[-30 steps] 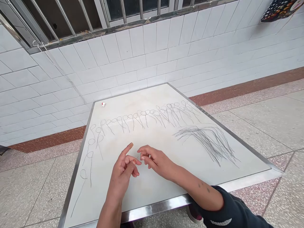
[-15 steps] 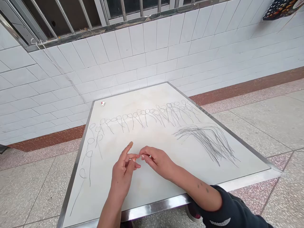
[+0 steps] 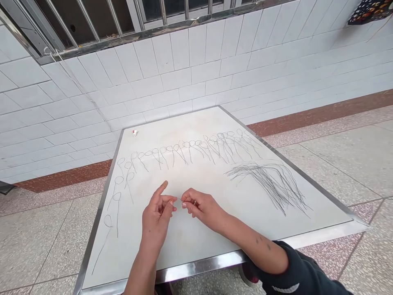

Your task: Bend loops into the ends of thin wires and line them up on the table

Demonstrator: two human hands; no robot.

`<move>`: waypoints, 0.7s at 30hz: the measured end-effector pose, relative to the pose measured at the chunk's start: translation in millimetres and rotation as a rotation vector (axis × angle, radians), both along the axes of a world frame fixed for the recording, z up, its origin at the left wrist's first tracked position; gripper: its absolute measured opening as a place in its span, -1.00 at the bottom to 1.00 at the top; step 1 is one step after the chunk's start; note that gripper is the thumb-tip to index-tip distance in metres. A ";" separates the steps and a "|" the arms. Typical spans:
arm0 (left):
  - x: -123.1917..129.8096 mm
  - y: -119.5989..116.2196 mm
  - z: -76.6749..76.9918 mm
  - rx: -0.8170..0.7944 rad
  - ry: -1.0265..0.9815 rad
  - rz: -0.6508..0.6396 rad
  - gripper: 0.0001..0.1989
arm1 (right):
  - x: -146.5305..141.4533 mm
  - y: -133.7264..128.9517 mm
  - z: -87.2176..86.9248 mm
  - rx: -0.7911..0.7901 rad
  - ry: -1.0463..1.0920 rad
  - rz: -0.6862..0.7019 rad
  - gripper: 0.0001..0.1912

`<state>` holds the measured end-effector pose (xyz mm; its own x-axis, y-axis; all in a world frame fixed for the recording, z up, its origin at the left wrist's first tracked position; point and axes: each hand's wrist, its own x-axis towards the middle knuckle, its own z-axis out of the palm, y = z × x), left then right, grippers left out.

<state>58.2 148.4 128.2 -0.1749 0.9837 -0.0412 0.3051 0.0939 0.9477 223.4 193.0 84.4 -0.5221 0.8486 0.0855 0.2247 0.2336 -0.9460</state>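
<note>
Over the near middle of a white table (image 3: 196,246), my left hand (image 3: 158,217) and my right hand (image 3: 204,207) face each other, a small gap between their fingertips. A thin dark wire shows in that gap, pinched by both hands; most of it is hidden or too fine to see. Looped wires (image 3: 155,152), each a ring with a tail, lie in a curved row across the table and down its left side. To the right of my right hand rests a loose bundle of thin dark wires (image 3: 267,180).
A small white and red object (image 3: 135,132) sits at the table's far left corner. Behind the table stands a white tiled wall (image 3: 175,82) with a barred window (image 3: 123,20). A dark patterned cloth (image 3: 370,11) hangs at the upper right.
The fingertips of my two hands have moved slightly apart, and more of the wire between them shows. The view has shifted slightly.
</note>
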 end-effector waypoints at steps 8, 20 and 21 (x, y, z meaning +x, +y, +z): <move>1.9 -1.0 1.6 -0.026 -0.041 0.065 -0.48 | -3.8 -4.7 -1.3 0.107 -0.048 0.021 -0.86; 6.2 -1.6 -7.0 -0.006 -0.085 0.086 -0.53 | -10.5 -10.3 -18.2 0.685 -0.356 -0.070 -0.73; 6.2 -1.3 -8.5 -0.005 -0.080 0.090 -0.54 | -10.9 -11.0 -19.1 0.733 -0.398 -0.076 -0.71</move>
<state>64.5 147.0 119.7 -0.2589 0.9638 -0.0631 0.2183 0.1220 0.9682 212.5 182.0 65.3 -0.5739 0.6839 0.4504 0.5495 0.7294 -0.4073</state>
